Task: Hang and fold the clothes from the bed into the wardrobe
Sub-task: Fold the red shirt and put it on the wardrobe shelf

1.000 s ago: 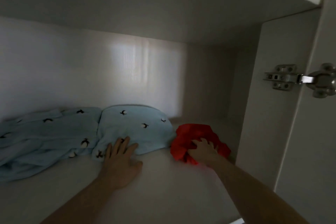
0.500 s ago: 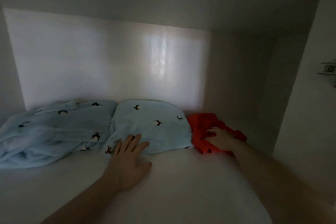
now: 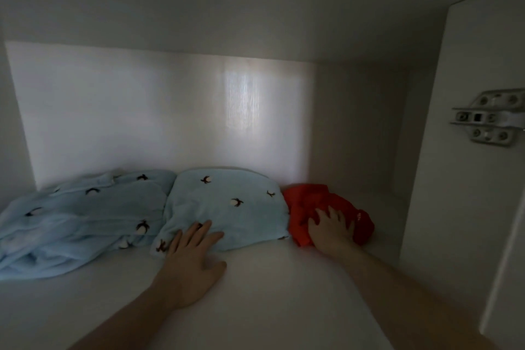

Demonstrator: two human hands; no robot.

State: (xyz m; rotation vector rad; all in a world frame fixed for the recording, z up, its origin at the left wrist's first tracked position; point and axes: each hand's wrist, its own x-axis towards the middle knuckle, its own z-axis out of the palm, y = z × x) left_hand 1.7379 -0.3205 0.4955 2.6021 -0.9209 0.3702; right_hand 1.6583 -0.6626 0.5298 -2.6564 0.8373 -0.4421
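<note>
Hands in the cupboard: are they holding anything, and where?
Neither plainly grips. The left hand rests flat on the blue bundle's front edge; the right hand presses on the red cloth.

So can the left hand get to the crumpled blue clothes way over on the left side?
Probably yes. The left hand rests on the folded blue bundle, and the crumpled blue garment lies right beside it on the same shelf with nothing between.

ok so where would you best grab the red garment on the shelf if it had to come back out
Judging from its pose, pinch the bunched front edge of the red garment, coming from the open shelf front. It lies crumpled, its left side against the folded blue garment and the wardrobe side wall close on the right. The right hand rests on it.
</note>
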